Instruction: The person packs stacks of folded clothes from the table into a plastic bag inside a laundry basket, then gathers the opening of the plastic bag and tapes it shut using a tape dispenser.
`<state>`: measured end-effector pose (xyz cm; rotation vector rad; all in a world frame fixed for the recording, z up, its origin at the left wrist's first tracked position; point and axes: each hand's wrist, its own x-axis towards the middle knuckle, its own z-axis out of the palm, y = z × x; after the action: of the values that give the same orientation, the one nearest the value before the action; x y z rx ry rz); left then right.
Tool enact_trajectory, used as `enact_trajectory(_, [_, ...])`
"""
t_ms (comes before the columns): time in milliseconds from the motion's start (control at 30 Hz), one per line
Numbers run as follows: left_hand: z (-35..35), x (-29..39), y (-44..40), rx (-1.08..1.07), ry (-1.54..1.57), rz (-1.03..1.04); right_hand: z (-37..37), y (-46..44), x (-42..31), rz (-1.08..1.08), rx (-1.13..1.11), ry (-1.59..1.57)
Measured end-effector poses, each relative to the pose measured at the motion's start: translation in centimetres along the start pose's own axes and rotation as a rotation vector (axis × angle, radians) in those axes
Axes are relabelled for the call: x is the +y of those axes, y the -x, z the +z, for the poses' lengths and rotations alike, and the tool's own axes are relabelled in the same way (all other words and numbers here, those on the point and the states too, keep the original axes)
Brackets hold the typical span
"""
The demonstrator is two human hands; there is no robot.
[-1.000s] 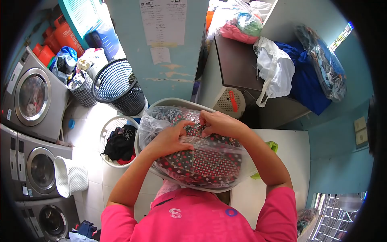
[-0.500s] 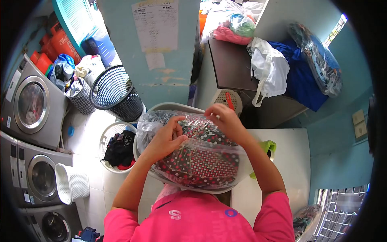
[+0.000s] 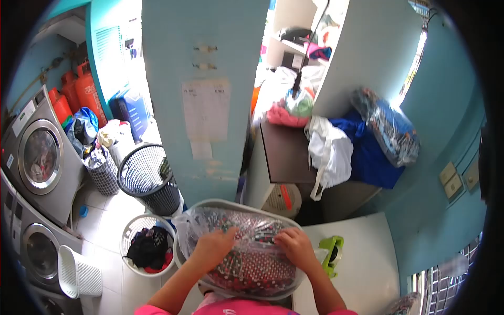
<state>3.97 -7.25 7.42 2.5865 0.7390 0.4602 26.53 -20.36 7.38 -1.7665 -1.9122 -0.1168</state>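
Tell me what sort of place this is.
Probably a laundry room or small laundry shop: front-loading machines, one with a round door showing fabric inside, line the left side, a white basket holds dark clothes, and patterned fabric sits in clear plastic under both hands.

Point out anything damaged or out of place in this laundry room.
The blue-green wall looks worn: pale marks, like lost paint, show above and below the paper sheet. The white cloth lies rumpled, one strap dangling past the edge of the dark tabletop. I see no spill.
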Motion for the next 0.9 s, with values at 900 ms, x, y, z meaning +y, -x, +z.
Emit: enact_trajectory(900, [-3.6,-2.5,3.3,0.190,2.297,0.084,-3.8,24.0,9.2,1.314,0.996,-0.162])
